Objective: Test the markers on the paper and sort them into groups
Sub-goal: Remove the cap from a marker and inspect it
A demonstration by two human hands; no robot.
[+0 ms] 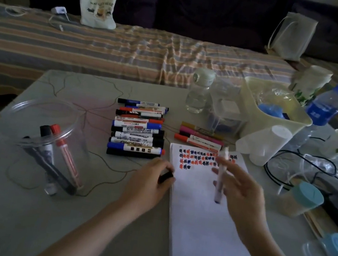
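Over paper (pixel 204 222) — right hand (pixel 239 196) pinches marker (pixel 221 176), near upright, tip down; left hand (pixel 151 180) grips cap (pixel 165 177).

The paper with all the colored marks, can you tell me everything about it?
The paper is a white sheet or pad, lying flat on the grey table, running away from the person. Rows of small red, blue and black test marks fill its far end; the rest is blank. The left hand rests at its left edge, holding a black cap. The right hand holds a marker above it.

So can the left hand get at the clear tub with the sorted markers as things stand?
Probably yes: the left hand lies right of the clear tub with bare table between, but it grips a black cap.
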